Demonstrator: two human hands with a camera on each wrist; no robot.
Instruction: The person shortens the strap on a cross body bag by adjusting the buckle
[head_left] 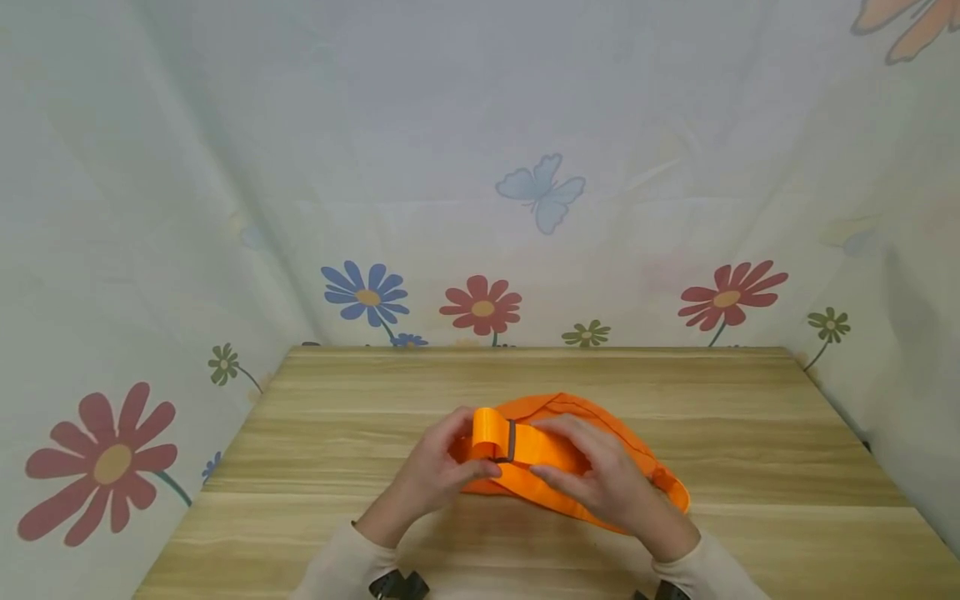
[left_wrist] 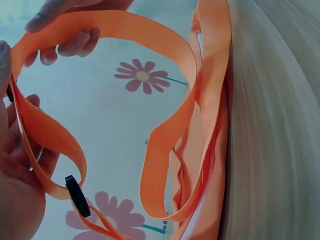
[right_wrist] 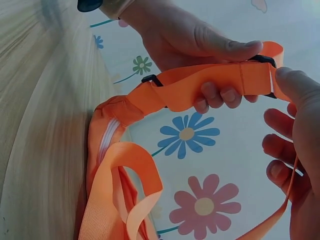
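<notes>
An orange fabric bag (head_left: 630, 442) lies on the table, its zip (right_wrist: 107, 137) showing in the right wrist view. Its wide orange strap (head_left: 543, 447) is lifted between both hands. My left hand (head_left: 431, 468) grips the strap by a dark slider buckle (head_left: 512, 440), where the webbing bends into a loop (head_left: 489, 425); thumb above and fingers beneath in the right wrist view. My right hand (head_left: 603, 477) pinches the strap just right of that buckle. A second black slider (left_wrist: 77, 196) sits lower on the strap, beyond the fingers. Slack webbing (left_wrist: 155, 175) hangs in a curve beside the bag.
The wood-grain table (head_left: 337, 392) reaches back to a flower-printed curtain (head_left: 420, 208), which also closes in both sides. Dark wrist devices (head_left: 397, 585) are worn by the pale sleeves (head_left: 348, 567) at the front.
</notes>
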